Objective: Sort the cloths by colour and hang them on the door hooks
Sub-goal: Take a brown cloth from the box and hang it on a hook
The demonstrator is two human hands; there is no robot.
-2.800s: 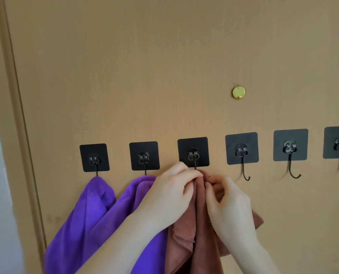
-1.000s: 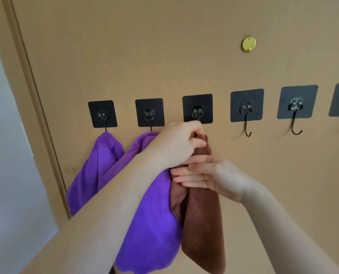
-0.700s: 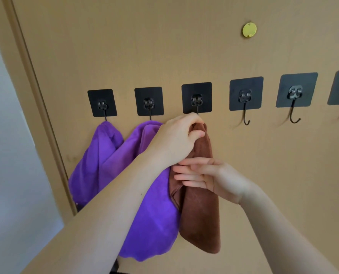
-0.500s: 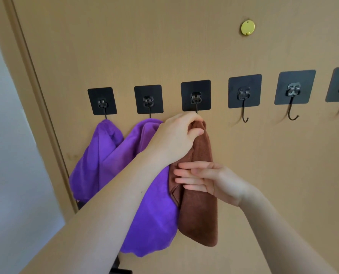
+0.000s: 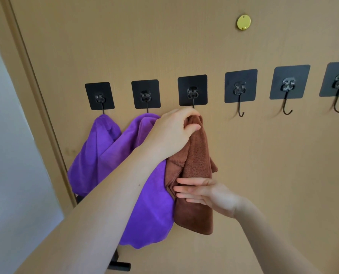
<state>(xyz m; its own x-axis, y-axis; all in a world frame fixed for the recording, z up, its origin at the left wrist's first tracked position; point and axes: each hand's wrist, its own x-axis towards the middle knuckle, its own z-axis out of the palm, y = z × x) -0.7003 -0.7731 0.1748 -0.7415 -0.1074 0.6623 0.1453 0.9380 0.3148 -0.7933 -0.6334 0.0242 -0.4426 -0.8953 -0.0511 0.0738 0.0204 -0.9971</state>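
Two purple microfibre cloths (image 5: 97,155) hung; left hand (image 5: 170,135) pinches brown plush cloth (image 5: 197,157) at third black hook (image 5: 192,89), probably caught; right hand (image 5: 210,196) fingers (image 5: 188,189) flat.

A tan wooden door (image 5: 243,175) carries a row of six black square stick-on pads (image 5: 240,76), each with a metal hook. One purple cloth (image 5: 97,155) hangs from the leftmost hook (image 5: 103,110), a second purple cloth (image 5: 154,214) from the next hook (image 5: 147,109). A brown cloth (image 5: 196,155) droops just under the third hook (image 5: 193,104), its top hidden. The three hooks to the right (image 5: 286,109) show their curved ends. A small brass disc (image 5: 243,22) sits higher up.
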